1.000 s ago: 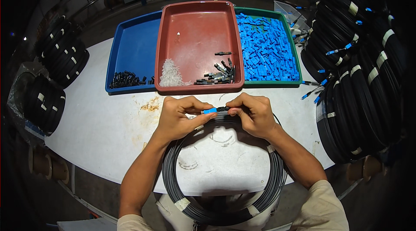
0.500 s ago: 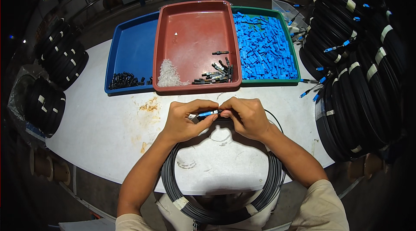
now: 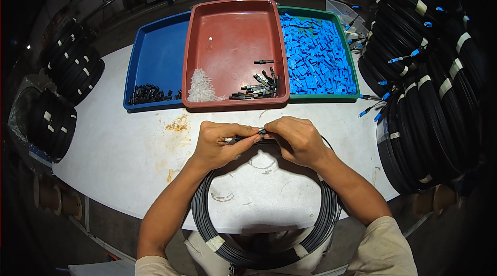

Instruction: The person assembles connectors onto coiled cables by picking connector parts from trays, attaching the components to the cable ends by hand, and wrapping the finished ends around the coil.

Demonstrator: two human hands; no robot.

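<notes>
My left hand [image 3: 220, 141] and my right hand [image 3: 297, 139] meet at the middle of the table, thumbs and forefingers pinched close together. Between the fingertips shows a small cable connector [image 3: 262, 131], dark with a pale glint; the fingers cover most of it. No blue shows on it from here. A thin black cable [image 3: 327, 143] runs out past my right hand toward a coil of black cable [image 3: 202, 209]. The coil, bound with pale tape, lies below my forearms, partly on the table's near edge and partly over my lap.
Beyond my hands stand a blue tray [image 3: 155, 43] with black parts, a red tray [image 3: 233, 33] with clear sleeves and black connectors, and a green tray [image 3: 348, 43] full of blue housings. Cable coils [image 3: 429, 131] are stacked at right, more coils [image 3: 54, 126] at left.
The blue connector with a white tip that showed in my left fingers is out of sight. My left fingertips have closed up toward the right ones around a dark piece.
</notes>
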